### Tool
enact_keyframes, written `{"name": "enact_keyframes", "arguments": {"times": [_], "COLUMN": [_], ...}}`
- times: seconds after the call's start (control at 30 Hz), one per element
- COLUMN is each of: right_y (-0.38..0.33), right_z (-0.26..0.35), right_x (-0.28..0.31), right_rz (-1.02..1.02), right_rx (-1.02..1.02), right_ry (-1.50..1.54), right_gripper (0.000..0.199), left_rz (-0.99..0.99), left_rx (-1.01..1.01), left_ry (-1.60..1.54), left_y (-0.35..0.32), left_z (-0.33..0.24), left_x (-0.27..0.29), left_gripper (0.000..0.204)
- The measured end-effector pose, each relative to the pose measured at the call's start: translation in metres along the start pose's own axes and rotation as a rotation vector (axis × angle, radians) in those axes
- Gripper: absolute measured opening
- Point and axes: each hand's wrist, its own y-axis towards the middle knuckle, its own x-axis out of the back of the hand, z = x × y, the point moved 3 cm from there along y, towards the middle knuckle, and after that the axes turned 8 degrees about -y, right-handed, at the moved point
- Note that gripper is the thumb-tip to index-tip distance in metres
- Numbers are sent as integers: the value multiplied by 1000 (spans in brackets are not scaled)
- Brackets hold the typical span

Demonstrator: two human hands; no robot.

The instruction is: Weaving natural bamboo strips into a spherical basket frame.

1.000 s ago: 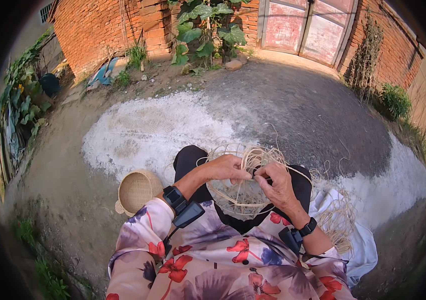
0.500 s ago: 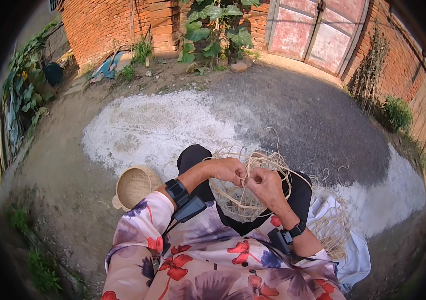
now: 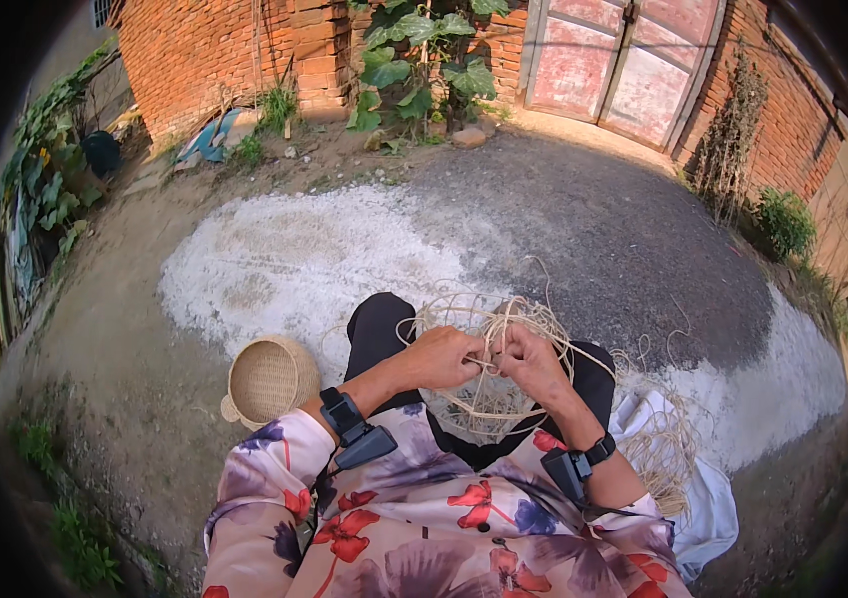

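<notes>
Between my knees is a loose, open weave of pale straw-coloured strands, with long ends looping out around it. My left hand is closed, its fingertips pinching a strand at the middle of the weave. Close beside it, my right hand is also closed, thumb and fingers pressed on the strands. The fingertips of both hands nearly meet, and the exact crossing they hold is partly hidden. Left of my knee stands a finished-looking round woven basket with a small tab at its side.
A tangle of loose strands lies on a white sack by my right knee. Pale powdery ground and dark gravel spread ahead. Farther off are leafy plants, a brick wall and a faded red double door.
My left hand has shifted slightly down and left, its wrist turning a little. My right fingers have lifted slightly and changed their hold among the strands.
</notes>
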Motion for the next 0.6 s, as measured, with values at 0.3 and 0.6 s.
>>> {"name": "enact_keyframes", "arguments": {"times": [0.3, 0.6], "right_y": [-2, 18], "right_z": [3, 25], "right_x": [-3, -4], "right_rz": [26, 237], "right_rx": [0, -68], "right_ry": [-126, 124], "right_gripper": [13, 29], "left_rz": [380, 166], "left_rx": [249, 126], "left_ry": [-355, -50], "left_y": [27, 13], "left_z": [14, 2], "left_x": [9, 14], "left_gripper": [46, 32]}}
